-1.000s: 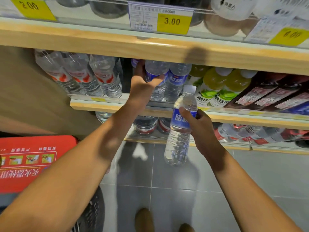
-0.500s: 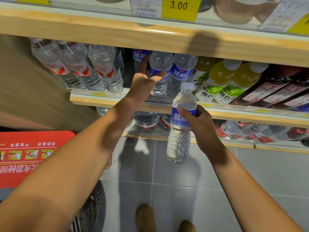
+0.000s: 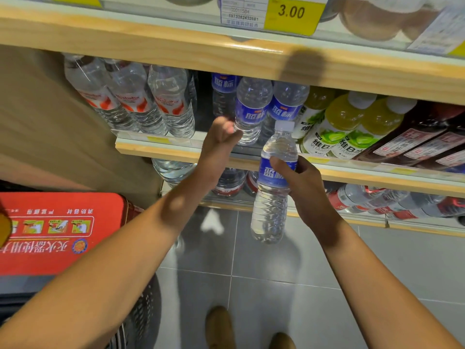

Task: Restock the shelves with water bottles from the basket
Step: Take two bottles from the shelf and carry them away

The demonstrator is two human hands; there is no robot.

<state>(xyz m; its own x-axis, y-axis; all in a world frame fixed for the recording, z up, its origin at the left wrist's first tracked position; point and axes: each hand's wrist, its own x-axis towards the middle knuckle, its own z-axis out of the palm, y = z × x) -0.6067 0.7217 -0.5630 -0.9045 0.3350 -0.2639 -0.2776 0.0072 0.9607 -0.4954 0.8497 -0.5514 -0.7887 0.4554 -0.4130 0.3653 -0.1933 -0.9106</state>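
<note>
My right hand (image 3: pixel 305 183) grips a clear water bottle with a blue label (image 3: pixel 273 187), upright in front of the middle shelf's edge (image 3: pixel 176 150). My left hand (image 3: pixel 221 141) hovers at that edge, fingers loosely curled and blurred, holding nothing, its thumb close to a blue-label bottle (image 3: pixel 251 109) on the shelf. Two more blue-label bottles stand there, one to the right (image 3: pixel 286 107) and one further back (image 3: pixel 224 90). The dark perforated basket (image 3: pixel 147 308) shows at the lower left, its contents hidden by my left arm.
Red-label water bottles (image 3: pixel 130 99) fill the shelf's left part; yellow-green vitamin drinks (image 3: pixel 347 127) and dark bottles (image 3: pixel 415 139) its right. An upper wooden shelf board (image 3: pixel 201 52) hangs close above. A red box (image 3: pixel 57 230) sits at left. Grey floor tiles (image 3: pixel 402 268) and my shoes (image 3: pixel 219 326) lie below.
My left hand has let go of the blue-label bottle deep in the shelf and drawn back to the shelf edge. The right hand's bottle has risen slightly.
</note>
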